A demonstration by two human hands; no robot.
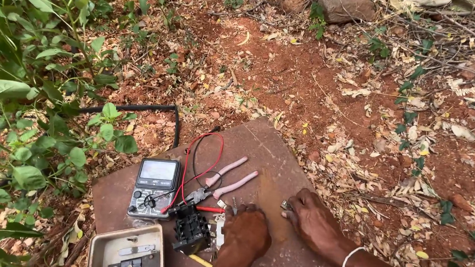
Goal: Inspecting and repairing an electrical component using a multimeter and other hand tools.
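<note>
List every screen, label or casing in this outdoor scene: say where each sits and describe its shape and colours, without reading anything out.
Multimeter: left on the brown board, grey rectangular body, pale blank screen, round black dial.
Beige box: bottom left edge, rectangular, open, dark parts inside.
No signs visible.

Two bare forearms. Thin white band around the wrist of the right hand (315, 217); white sleeve edge higher up. Nothing worn on the left hand (246, 231).

Rusty metal sheet (281, 154) on soil: multimeter (155, 187), pliers (223, 182), black switch block (192, 228).
</note>
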